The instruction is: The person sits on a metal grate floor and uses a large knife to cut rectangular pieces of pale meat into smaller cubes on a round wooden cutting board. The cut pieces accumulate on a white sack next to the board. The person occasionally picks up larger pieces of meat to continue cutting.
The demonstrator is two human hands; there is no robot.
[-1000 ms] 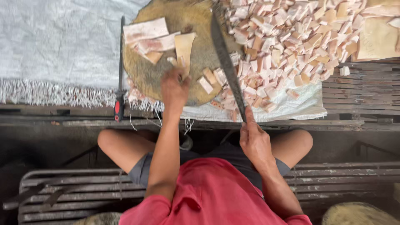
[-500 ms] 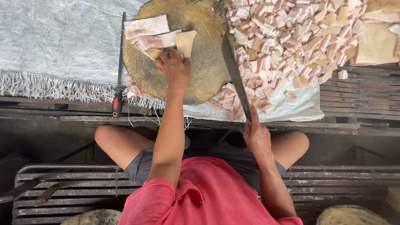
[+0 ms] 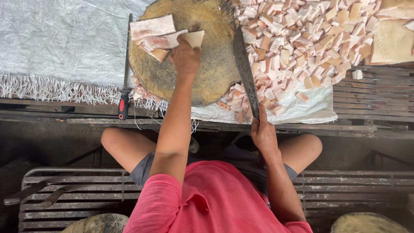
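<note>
1. Wooden planks (image 3: 379, 92) make the work surface, with a grey woven sheet (image 3: 56, 47) with a fringe spread over the left part and a metal grate (image 3: 86, 190) lower down, near the person's knees.
2. On the sheet stands a round wooden block (image 3: 202, 56), worn and dark in the middle.
3. Left hand (image 3: 186, 56) is on the block, fingers bent down on the near end of the slabs (image 3: 161, 36), pale pink with a tan skin side. Half a second ago this hand lay lower and more to the centre of the block; now it has gone up to the slabs and presses on them.
4. Right hand (image 3: 264, 133) is closed around the handle of the long knife (image 3: 246, 71). The blade lies flat along the right edge of the block, point away from the person. Since one second ago the blade stays nearly in the same place, only drawn a little toward the body.
5. My judgement: the cut pieces are already pushed aside, and the hand now takes fresh slabs for cutting.
6. Right of the block lies a big heap of cubes (image 3: 310, 39), spread on a white sheet (image 3: 315, 110).
7. Left of the block lies a thin sharpening rod (image 3: 125, 73) with a red and black handle, untouched.
</note>
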